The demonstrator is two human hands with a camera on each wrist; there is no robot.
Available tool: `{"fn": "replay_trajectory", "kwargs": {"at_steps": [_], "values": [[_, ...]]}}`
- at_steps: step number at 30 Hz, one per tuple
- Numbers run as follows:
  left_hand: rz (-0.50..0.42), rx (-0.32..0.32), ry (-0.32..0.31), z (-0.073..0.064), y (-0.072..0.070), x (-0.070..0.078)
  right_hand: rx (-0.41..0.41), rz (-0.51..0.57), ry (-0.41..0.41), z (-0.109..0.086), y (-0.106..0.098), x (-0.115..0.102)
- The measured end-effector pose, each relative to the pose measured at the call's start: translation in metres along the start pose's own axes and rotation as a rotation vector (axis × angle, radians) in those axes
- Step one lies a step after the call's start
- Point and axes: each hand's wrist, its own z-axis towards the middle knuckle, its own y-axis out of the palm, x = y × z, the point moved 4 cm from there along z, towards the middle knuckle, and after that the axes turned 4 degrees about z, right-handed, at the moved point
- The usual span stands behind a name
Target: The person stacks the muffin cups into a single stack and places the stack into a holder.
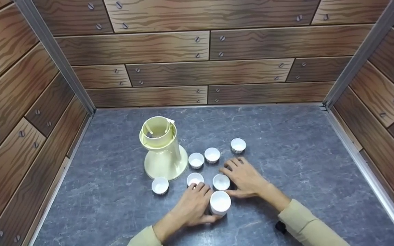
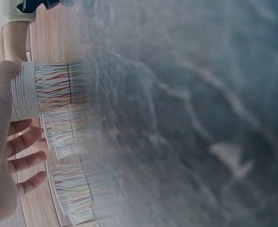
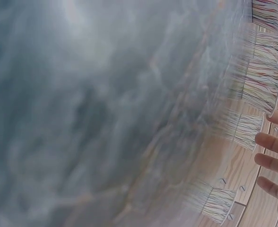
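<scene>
on the dark, marbled tabletop (image 1: 296, 153), the left hand (image 1: 193, 206) grips a stack of white cups (image 1: 220, 202), thumb bent round the near side and fingers on the far side; the stack stands upright, mouth up, its many rims showing as close ridges in the left wrist view, above a side patterned with wavy red, green and dark lines. the right hand (image 1: 246, 179) is loosely spread, thumb and fingers apart on either side of a single cup (image 1: 221, 182) that stands just beyond the stack; the right wrist view is cropped, so whether the index fingertip really touches that cup's rim is hard to say. another cup (image 1: 194, 178) sits just past the left fingertips, which partly cover it. further off, two cups stand near each other, the nearer one (image 1: 196, 160) close to the round foot of a pale yellow stand (image 1: 164, 167) and the other (image 1: 212, 155) to its right; a lone cup (image 1: 238, 145) is beyond the right fingers, and one more (image 1: 160, 185) is in front of the stand, at the left. all the cups are upright. the stand's hollow top is open, and printed wood-plank walls (image 1: 200, 73) rise behind.
</scene>
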Motion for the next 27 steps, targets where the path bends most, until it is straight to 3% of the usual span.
{"fn": "replay_trajectory", "kwargs": {"at_steps": [9,27], "values": [[0.034,0.016,0.005,-0.0002,-0.0010,0.0007,0.085,0.009,-0.038,-0.0015,-0.0011,-0.0017],[0.003,-0.008,-0.004,0.0005,-0.0009,0.0000,0.074,-0.010,-0.030,-0.0053,-0.0052,-0.0013]]}}
